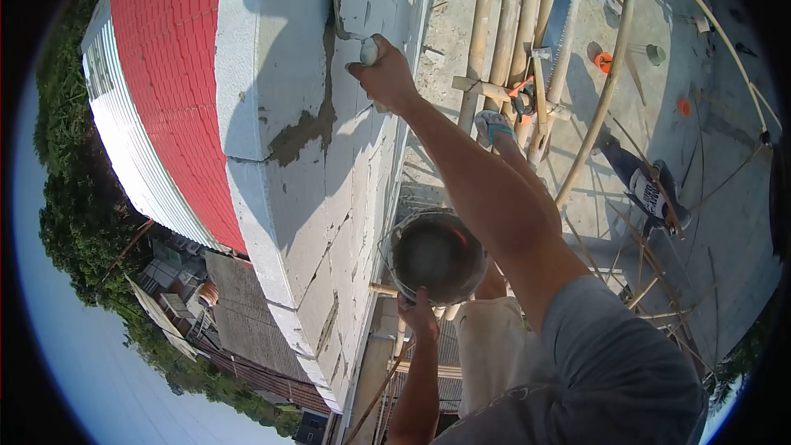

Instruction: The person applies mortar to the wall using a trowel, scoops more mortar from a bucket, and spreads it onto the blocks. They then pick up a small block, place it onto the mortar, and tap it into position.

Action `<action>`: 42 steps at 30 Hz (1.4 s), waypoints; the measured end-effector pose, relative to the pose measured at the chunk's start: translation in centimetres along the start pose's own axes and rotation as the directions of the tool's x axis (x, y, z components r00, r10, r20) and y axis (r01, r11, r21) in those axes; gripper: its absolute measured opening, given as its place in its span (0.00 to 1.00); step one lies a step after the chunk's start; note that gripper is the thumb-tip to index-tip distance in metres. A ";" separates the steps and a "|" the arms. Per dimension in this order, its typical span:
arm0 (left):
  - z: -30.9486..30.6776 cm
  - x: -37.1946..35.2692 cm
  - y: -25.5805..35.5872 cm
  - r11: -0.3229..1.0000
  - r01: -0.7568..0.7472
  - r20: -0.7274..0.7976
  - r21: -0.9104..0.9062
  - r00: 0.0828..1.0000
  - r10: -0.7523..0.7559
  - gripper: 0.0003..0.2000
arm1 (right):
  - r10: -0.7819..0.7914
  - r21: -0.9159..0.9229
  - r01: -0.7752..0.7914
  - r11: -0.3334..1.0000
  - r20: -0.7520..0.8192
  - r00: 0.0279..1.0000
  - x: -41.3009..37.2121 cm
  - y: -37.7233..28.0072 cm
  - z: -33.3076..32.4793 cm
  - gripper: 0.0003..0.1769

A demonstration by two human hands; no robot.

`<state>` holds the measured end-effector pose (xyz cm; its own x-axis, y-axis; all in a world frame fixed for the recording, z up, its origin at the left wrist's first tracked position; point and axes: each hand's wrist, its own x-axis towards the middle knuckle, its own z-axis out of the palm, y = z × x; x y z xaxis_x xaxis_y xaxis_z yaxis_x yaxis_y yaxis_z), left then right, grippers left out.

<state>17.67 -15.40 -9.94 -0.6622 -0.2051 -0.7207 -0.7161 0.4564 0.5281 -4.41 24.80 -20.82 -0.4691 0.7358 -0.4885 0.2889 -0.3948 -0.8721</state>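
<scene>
My right hand [390, 78] reaches out to the pale block wall [288, 91], its fingers closed on a trowel [368, 51] whose blade is mostly hidden. Beside it, wet grey mortar [306, 136] runs along a joint and spreads over part of the block face. Lower down, my left hand [419, 313] grips the near rim of a round dark bucket [395, 262]. Grey material lies inside the bucket, which is held close to the wall and in front of my legs.
Bamboo poles [480, 25] form a scaffold under my sandalled foot [494, 126]. On them lie a handsaw [558, 16] and a hammer [540, 74]. Far below, a person [655, 189] stands near an orange bucket [604, 61]. A red roof [173, 58] lies beyond the wall.
</scene>
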 end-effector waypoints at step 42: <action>-15.3 -8.6 9.6 0.928 -0.355 0.214 -0.115 0.903 0.373 0.08 | -0.234 -0.275 0.351 0.895 0.381 0.895 -42.7 -3.6 -22.6 0.25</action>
<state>13.15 -22.52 8.17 -0.8173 0.1706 -0.5503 -0.4544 0.3963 0.7978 33.42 7.20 3.76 -0.8050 0.5412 -0.2431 0.3232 0.0564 -0.9446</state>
